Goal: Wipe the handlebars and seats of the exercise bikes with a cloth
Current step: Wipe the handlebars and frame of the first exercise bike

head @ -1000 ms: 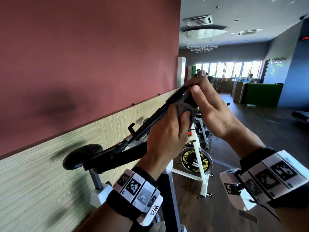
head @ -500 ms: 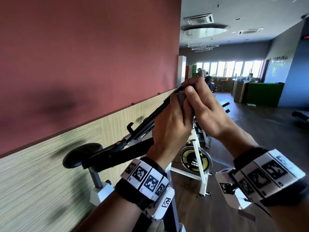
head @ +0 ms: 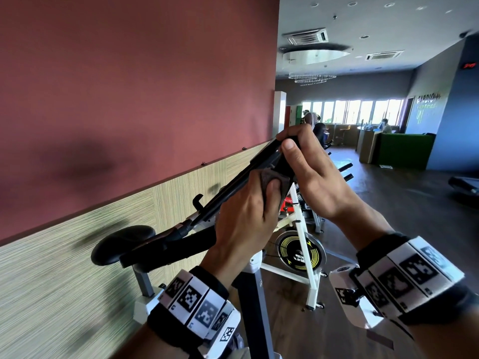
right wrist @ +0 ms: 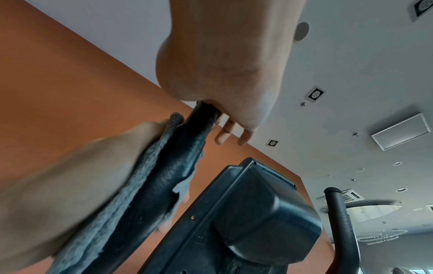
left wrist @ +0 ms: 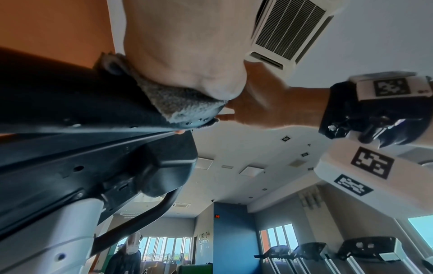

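Observation:
A black foam handlebar [head: 283, 164] of the near exercise bike rises steeply in front of me. My left hand [head: 269, 190] grips a grey cloth [head: 270, 177] wrapped round the bar's middle. Just above it, my right hand [head: 290, 142] grips the bar's top end bare. In the left wrist view the cloth [left wrist: 185, 103] is squeezed between palm and handlebar [left wrist: 70, 92]. The right wrist view shows the cloth [right wrist: 140, 176] lying along the handlebar [right wrist: 173, 176]. A black seat [head: 121, 244] sits low on the left.
The bike's black console [head: 233, 187] stands edge-on just left of the bar, beside the red and wood-panelled wall [head: 103, 99]. A second handlebar [right wrist: 339, 222] rises to the right. More white-framed bikes [head: 300, 229] stand ahead; treadmills [left wrist: 351, 252] and a green counter [head: 404, 149] lie further off.
My left hand slid the cloth up the bar against my right hand, then back down to mid-bar. The right hand has kept its grip on the top end.

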### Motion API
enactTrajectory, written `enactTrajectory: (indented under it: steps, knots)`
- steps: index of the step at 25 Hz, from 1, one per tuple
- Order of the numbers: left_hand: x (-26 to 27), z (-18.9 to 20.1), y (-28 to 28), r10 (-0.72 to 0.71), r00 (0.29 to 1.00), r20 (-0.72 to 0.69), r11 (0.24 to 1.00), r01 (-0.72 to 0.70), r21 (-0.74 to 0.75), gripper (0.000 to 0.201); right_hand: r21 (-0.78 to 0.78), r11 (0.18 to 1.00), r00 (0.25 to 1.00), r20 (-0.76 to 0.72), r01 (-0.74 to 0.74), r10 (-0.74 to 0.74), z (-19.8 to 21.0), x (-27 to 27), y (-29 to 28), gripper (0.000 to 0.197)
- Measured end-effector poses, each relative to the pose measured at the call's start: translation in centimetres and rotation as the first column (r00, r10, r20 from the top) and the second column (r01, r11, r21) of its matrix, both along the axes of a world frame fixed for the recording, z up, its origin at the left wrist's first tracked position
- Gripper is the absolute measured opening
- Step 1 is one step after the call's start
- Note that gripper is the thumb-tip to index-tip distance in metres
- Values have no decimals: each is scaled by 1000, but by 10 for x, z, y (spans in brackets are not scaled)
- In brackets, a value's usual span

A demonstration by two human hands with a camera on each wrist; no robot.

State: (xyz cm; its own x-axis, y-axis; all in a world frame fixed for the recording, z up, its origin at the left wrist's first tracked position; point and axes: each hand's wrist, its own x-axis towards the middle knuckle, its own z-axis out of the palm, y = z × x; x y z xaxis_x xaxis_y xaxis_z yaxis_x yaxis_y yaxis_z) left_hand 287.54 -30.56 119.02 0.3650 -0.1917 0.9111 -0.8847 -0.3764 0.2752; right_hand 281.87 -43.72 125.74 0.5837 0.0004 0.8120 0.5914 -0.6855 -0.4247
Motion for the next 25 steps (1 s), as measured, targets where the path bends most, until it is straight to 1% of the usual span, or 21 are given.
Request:
enactTrajectory:
  steps: [3, 5, 6, 9, 11, 12, 15, 17, 19, 21, 22, 23, 25]
  knots:
    - [0, 11, -12, -95, 995, 1, 993, 95, -67, 39, 1, 1000, 1000, -2, -2, 2, 0, 1, 0, 32]
    - [0, 13, -17, -105, 994, 7, 992, 106, -69, 42, 3, 1000, 1000, -7, -2, 2, -1, 1, -1, 33]
    - [-2, 12, -17, -82, 997, 15, 995, 83, -60, 43, 5, 1000, 1000, -7, -2, 2, -1, 0, -1, 33]
    - [-3, -4, -3, 42, 998, 51, 999, -43, 12, 50, 20, 1000, 1000, -18, -3, 4, 1, -1, 2, 33]
    - [-1, -12, 6, 81, 995, 59, 996, -82, 24, 51, 29, 1000, 999, -34, -3, 4, 1, -2, 3, 35]
    - [-1, -9, 5, 68, 997, 31, 997, -68, 20, 49, 36, 999, 999, -43, -4, 6, 2, -2, 4, 36]
    - [-7, 22, -18, -48, 997, -64, 998, 46, -32, 42, 57, 998, 996, -88, -22, 27, 4, -4, 5, 44]
    - [-8, 31, -28, -40, 998, -48, 998, 38, -46, 48, 74, 997, 991, -129, -20, 29, 4, -8, 3, 47]
    - [-4, 17, -16, 4, 1000, -9, 1000, -4, 11, 59, 70, 997, 991, -133, -16, 25, 4, -10, 3, 46]
    - [-1, -8, 5, 89, 994, 61, 993, -93, 71, 65, 61, 998, 991, -131, -7, 15, 3, -10, 5, 44]
    - [0, -15, 10, 128, 988, 84, 987, -135, 84, 64, 58, 998, 991, -130, -5, 12, 3, -10, 5, 44]
    - [0, -15, 10, 141, 987, 73, 985, -147, 88, 61, 60, 998, 992, -127, -6, 14, 3, -10, 5, 43]
    - [-5, 2, -3, 83, 997, 0, 995, -83, 48, 47, 76, 997, 991, -127, -22, 31, 3, -9, 5, 42]
